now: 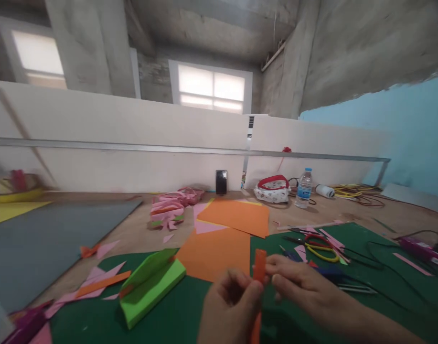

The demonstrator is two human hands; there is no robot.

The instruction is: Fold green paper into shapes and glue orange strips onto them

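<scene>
The lower end of the orange paper strip runs out of the picture at the bottom edge, and its middle is covered by the fingers of the left hand. Motion blur softens both hands, so single fingertips are hard to tell apart. The left hand, cut off at the wrist by the frame, is curled with thumb and fingers pressed onto the strip. The right hand comes in from the lower right, and its fingertips pinch the strip's upper part from the right side. The strip stands nearly upright between the two hands, its top end free above them, held over the green cutting mat that lies on the desk.

Just behind the strip lies an orange sheet, with a second orange sheet farther back. To the left of the hands a folded green paper stands on the mat. To the right, behind the right hand, red-and-yellow scissors lie among pink scraps. A heap of pink paper pieces sits farther back, and a water bottle stands near the partition; its label is too small to read.
</scene>
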